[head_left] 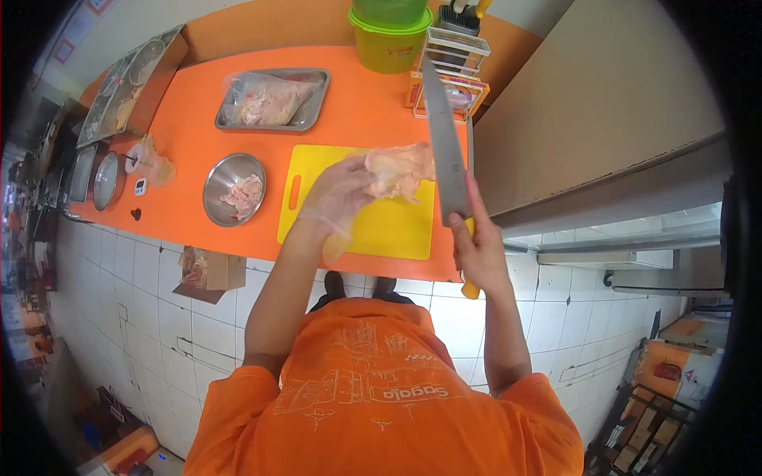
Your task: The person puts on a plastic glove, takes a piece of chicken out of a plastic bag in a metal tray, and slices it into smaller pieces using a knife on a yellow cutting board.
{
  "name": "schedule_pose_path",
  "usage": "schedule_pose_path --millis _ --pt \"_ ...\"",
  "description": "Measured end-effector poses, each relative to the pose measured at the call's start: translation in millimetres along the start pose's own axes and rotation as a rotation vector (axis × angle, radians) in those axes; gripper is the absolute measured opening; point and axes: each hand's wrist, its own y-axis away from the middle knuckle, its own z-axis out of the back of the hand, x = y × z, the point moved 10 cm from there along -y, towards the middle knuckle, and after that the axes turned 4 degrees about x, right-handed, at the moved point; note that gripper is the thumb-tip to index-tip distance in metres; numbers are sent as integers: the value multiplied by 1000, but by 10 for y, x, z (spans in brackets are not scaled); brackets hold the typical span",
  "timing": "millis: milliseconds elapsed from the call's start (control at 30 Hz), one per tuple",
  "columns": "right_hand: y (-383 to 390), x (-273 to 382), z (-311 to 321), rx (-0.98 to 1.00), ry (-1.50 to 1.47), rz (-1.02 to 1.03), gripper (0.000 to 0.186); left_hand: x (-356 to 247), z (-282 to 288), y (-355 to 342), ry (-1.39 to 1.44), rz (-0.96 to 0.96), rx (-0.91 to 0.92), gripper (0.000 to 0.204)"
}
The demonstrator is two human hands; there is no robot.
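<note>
My left hand point(337, 198), in a clear plastic glove, is closed on a piece of raw chicken point(399, 170) over the far part of the yellow cutting board point(389, 234). Bare, my right hand point(480, 252) grips the yellow handle of a large knife point(446, 139). Its broad blade points away from me, upright beside the chicken and apart from it. Left of the board stands a steel bowl point(213, 190) with small pieces of raw chicken point(242, 197) in it. Behind that, a grey metal tray point(313, 111) bears a bag of raw chicken point(274, 101).
On the orange table point(190, 107), a green lidded tub point(389, 47) and a white wire rack point(456, 44) stand at the back right. A sectioned metal container point(131, 87) and a small timer point(141, 186) are at the left. A cardboard box point(226, 272) sits below the front edge.
</note>
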Motion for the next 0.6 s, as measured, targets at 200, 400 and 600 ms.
schedule_pose_path --millis 200,400,600 --pt "32 -849 -1212 203 341 150 65 626 1472 716 -1066 225 -553 28" --pt "39 -956 -1549 275 684 48 70 493 1680 1077 -1158 83 -838 15" --pt "-15 -577 -2233 388 539 296 84 441 1594 1273 -1168 -75 -917 20"
